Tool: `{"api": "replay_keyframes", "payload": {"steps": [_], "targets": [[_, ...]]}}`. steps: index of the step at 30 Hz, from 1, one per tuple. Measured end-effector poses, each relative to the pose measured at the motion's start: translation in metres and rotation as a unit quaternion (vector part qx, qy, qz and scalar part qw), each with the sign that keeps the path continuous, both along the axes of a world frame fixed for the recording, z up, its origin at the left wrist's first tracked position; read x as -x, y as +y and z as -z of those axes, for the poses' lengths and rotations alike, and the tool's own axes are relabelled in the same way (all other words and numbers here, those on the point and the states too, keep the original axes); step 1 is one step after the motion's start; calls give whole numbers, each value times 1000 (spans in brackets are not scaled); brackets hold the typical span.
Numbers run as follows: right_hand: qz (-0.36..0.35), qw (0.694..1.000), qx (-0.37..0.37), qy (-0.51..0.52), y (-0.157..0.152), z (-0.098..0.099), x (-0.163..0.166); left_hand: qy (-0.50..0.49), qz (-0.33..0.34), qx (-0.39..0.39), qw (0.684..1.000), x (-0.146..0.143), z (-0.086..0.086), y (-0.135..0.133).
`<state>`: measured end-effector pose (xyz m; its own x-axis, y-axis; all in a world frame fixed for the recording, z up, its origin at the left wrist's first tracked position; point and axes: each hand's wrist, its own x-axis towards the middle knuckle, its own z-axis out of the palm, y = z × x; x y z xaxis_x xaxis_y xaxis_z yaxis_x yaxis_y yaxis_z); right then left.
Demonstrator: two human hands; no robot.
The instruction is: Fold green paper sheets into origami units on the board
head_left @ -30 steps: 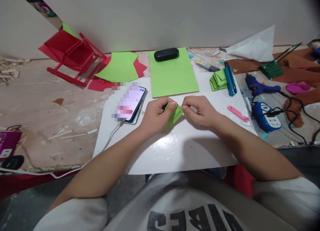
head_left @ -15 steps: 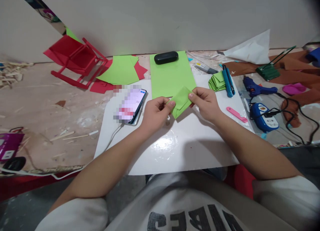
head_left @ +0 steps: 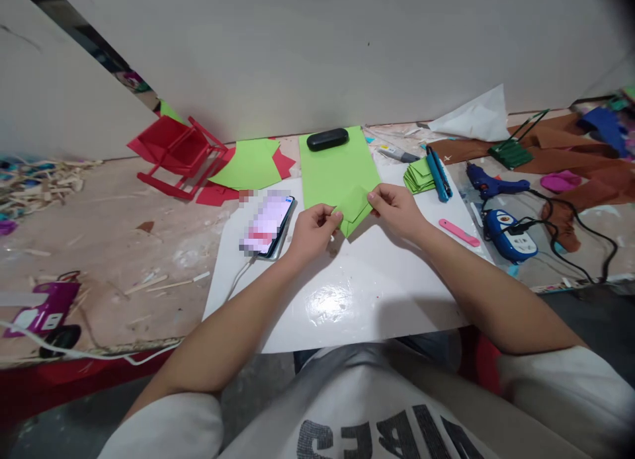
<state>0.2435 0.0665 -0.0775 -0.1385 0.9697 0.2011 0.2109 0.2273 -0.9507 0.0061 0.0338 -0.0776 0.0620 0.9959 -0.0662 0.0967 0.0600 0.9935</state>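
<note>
A small folded green paper piece (head_left: 355,208) is held above the glossy white board (head_left: 347,293), just in front of a green sheet stack (head_left: 333,168). My left hand (head_left: 312,231) pinches its left edge with thumb and forefinger. My right hand (head_left: 395,209) pinches its right corner. The piece's pointed tip aims down toward me.
A phone (head_left: 268,224) with a cable lies left of my hands. A black case (head_left: 327,139) rests on the green stack. Folded green pieces (head_left: 417,175), blue pens (head_left: 438,173), a pink tool (head_left: 459,233), a blue glue gun (head_left: 489,184) and a power strip (head_left: 510,234) lie right. A red miniature chair (head_left: 177,156) lies left.
Both hands lifted the green piece from the board and unfolded it wider, moving it forward toward the green stack. The camera view tilted upward slightly.
</note>
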Motion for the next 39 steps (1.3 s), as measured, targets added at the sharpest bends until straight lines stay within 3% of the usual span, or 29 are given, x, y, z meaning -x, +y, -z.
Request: {"api": "replay_keyframes", "payload": {"steps": [5,8,10,13,16,18,21,23,25,27,30,34,39], "targets": [[31,1000,6,-1,15,-9,-13,-16,-14,1,1000,-1,2,3],[56,991,-20,-121,23,-31,-41,-8,-20,1,1000,0,4,2],[70,958,-17,-278,24,-49,-64,5,-31,-14,999,1,7,2],[83,860,71,-499,18,-71,-90,54,-38,-54,996,3,10,4],[123,783,156,-590,10,-84,-97,124,-48,-81,988,8,8,8],[173,775,147,-589,6,-90,-90,182,-52,-90,978,11,4,11],[214,799,73,-556,-2,-98,-66,315,-36,-103,943,15,-4,15],[181,813,24,-553,-8,-104,-45,427,-5,-123,896,16,-9,15],[95,810,-18,-578,-14,-109,-22,515,32,-144,844,15,-14,15],[-9,778,-31,-627,-18,-113,-1,563,54,-151,811,15,-18,16],[-97,708,33,-698,-18,-111,14,584,59,-139,798,16,-23,21],[-62,669,78,-737,-14,-100,0,587,64,-122,798,22,-26,32],[-33,668,43,-742,-16,-85,-38,600,67,-127,787,28,-26,38]]}}
